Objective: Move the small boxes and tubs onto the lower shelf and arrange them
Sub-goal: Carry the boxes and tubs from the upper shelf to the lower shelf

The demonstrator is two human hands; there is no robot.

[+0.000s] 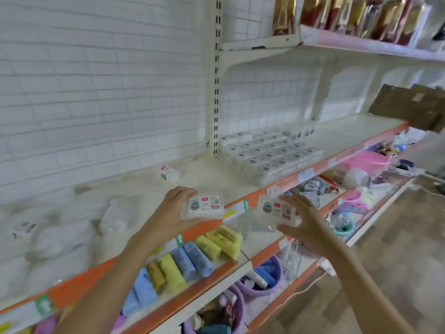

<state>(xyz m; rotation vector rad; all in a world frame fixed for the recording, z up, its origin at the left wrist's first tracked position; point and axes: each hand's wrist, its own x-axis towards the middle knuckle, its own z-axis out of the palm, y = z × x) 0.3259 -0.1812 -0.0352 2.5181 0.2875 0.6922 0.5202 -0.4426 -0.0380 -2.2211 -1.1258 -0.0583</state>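
Observation:
My left hand (172,210) grips a small clear box with a white label (203,206) in front of the orange shelf edge. My right hand (304,224) holds a second clear labelled box (277,209) just to the right, at about the same height. On the white shelf (349,136) behind them, several identical clear boxes (269,153) lie packed in neat rows. A small white tub (167,173) lies on its side alone on the shelf to the left of the rows.
White plastic packets (60,227) lie on the shelf at left. Rolled coloured bags (192,256) fill the shelf below. A brown cardboard box (414,107) sits at the far right. Purple tubs (260,280) and pink items (368,160) crowd lower shelves.

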